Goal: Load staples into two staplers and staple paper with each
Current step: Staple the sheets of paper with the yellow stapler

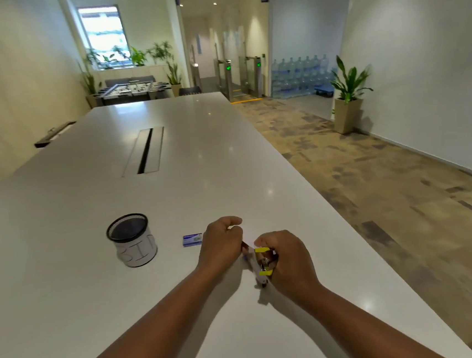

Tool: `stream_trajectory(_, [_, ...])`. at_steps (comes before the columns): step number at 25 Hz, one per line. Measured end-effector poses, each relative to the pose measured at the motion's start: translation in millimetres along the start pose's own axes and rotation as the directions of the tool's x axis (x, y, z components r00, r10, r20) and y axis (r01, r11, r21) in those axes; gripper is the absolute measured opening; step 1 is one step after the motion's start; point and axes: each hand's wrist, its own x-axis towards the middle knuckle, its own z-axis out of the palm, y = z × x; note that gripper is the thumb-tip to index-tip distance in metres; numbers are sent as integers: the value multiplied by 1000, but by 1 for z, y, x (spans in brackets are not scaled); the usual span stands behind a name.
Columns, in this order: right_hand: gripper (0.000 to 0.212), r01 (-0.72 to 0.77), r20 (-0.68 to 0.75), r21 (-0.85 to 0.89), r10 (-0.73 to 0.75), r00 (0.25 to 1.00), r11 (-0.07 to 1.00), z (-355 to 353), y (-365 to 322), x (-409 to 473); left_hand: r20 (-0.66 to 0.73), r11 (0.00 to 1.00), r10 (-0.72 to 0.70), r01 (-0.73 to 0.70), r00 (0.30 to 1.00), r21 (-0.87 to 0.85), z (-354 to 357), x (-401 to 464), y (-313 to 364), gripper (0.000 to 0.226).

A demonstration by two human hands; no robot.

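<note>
A small yellow and silver stapler sits open on the white table, with its metal channel showing. My right hand grips the stapler's rear part, fingers curled over it. My left hand hovers at the stapler's front end with fingers curled, pinching something too small to make out. A small blue staple box lies just left of my left hand. No second stapler or paper is visible.
A black mesh cup with a white label marked "BIN" stands to the left of the staple box. A cable slot runs down the table's middle. The table's right edge drops to carpet close to my right hand.
</note>
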Motion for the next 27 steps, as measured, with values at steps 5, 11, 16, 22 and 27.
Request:
stream_trajectory(5, [14,-84,101,182,66,993,980,23,-25,6,0,852,250,-221,968,474,-66,-25,-12,35])
stream_trajectory(11, [23,-41,198,246,-9,980,968,43,-51,7,95,680,369,-338,925,650,-98,-48,-10,15])
stream_trajectory(16, [22,-157,200,381,85,976,911,47,-69,8,5,850,222,-195,975,490,-110,-54,-17,12])
stream_trajectory(22, [26,-40,149,66,30,988,997,61,-62,8,-126,889,195,-121,973,441,-105,-57,-20,13])
stream_trajectory(27, [23,73,175,-41,-65,982,996,64,-60,1,-174,921,140,-64,975,385,-103,-56,-18,16])
